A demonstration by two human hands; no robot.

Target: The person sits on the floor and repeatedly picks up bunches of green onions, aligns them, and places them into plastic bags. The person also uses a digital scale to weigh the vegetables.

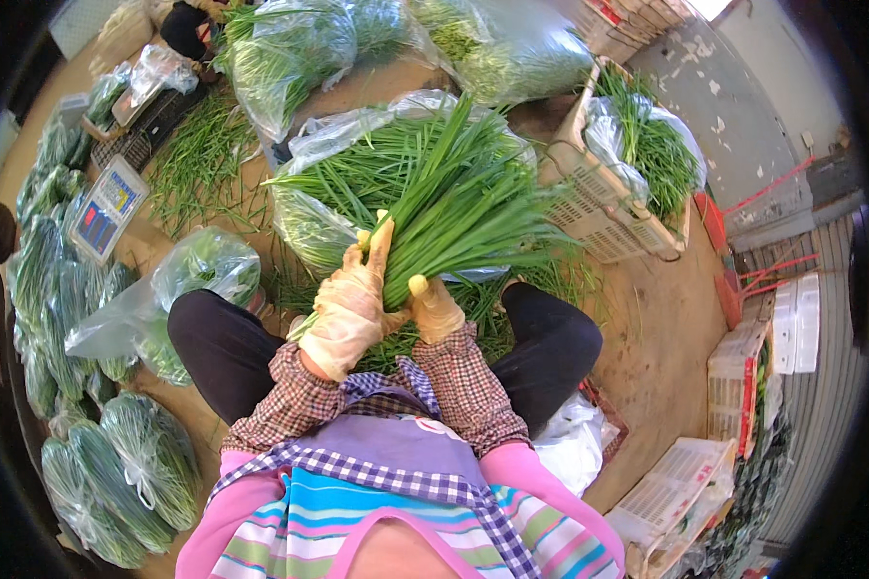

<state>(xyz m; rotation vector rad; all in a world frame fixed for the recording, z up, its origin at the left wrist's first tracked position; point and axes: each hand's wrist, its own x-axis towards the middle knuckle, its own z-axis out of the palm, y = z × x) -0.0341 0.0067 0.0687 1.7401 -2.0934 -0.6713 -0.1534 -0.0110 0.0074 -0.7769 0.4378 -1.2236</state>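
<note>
A thick bunch of long green garlic chives [463, 207] is held in front of me, its leaf ends fanning out to the far right. My left hand [346, 314], in a pale stained glove, is closed round the bunch's lower end, with the index finger and thumb side pointing up. Against the lower right side of the bunch, my right hand [436, 309], gloved too, is closed with its thumb up; its other fingers are partly hidden. Just beyond lies a large open clear bag [309, 227] full of loose chives. More loose leaves lie beneath my hands, between my knees.
A digital scale [108, 209] stands at left beside many bagged bundles [145, 458]. A part-filled clear bag [208, 265] sits by my left knee. At right is a plastic crate [599, 207] of chives; full bags [294, 63] stand behind. Part of another person [188, 29] shows far left.
</note>
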